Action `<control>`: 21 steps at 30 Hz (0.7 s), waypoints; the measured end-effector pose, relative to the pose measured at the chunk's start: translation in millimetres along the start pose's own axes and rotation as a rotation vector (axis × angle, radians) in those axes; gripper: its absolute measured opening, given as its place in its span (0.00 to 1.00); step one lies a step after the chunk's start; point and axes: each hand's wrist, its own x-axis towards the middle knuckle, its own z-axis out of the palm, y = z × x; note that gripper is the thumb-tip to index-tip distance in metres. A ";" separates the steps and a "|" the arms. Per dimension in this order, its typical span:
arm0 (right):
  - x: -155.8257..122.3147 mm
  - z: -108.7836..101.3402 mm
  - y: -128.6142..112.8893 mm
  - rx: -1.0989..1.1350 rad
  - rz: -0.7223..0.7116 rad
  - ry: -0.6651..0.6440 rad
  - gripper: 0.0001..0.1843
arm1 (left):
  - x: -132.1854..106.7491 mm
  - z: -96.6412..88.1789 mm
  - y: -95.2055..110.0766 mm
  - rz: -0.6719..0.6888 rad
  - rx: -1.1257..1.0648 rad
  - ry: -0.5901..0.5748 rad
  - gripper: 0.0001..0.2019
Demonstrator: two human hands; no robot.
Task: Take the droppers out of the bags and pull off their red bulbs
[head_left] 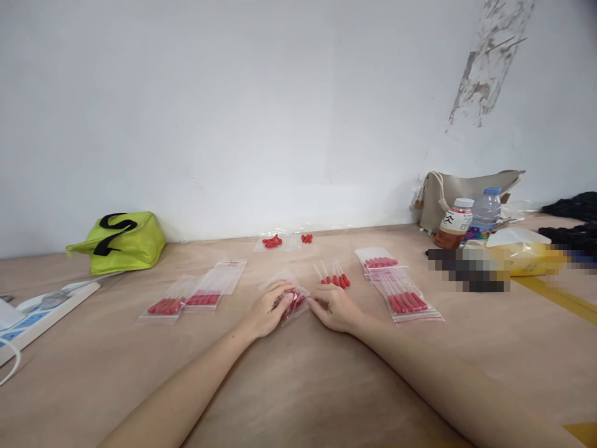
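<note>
Small bag [295,303], clear plastic with red pieces inside, on the brown-covered table [280,386] between two bare hands. Left hand [273,309] on the bag's left side, thumb and fingers clamped on the plastic. Right hand [336,307] at the bag's right edge, fingers curled and fingertips close together; cannot tell whether they pinch the plastic.

Just beyond and right of the small bag: loose red-ended sticks [339,280], fanned out, red ends towards the right hand. Farther beyond, near the wall: red pieces [272,241] in two clusters on clear plastic.

Left of the small bag: two flat packets [161,305] of red-ended sticks, side by side. Right of it: overlapping packets [407,302] of the same. Well left: lime-green bag [133,242], power strip [60,305]. Well right: drink bottle [454,225], blue-capped bottle [488,208], beige bag [431,208].
</note>
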 end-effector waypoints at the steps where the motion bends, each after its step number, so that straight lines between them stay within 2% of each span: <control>1: 1.0 2.3 0.5 0.012 0.062 0.035 0.14 | 1.7 -3.7 -6.2 0.013 0.039 -0.041 0.16; 3: 3.2 7.0 1.0 0.038 0.163 0.090 0.14 | 4.9 -9.3 -17.1 0.011 0.123 -0.103 0.19; 6: 4.7 10.3 -0.1 0.058 0.236 0.111 0.09 | 5.9 -13.7 -24.0 0.005 0.158 -0.179 0.19; 13: 5.2 6.2 -5.8 -0.170 0.319 0.063 0.08 | -14.0 -23.0 -7.7 0.074 0.083 -0.148 0.16; 17: 10.8 6.2 -9.2 0.053 0.309 -0.050 0.09 | -28.2 -26.4 -3.6 0.109 0.067 -0.139 0.18; 21: 12.8 2.1 -9.3 0.327 0.269 -0.122 0.13 | -33.7 -25.6 -3.5 0.057 0.065 -0.113 0.18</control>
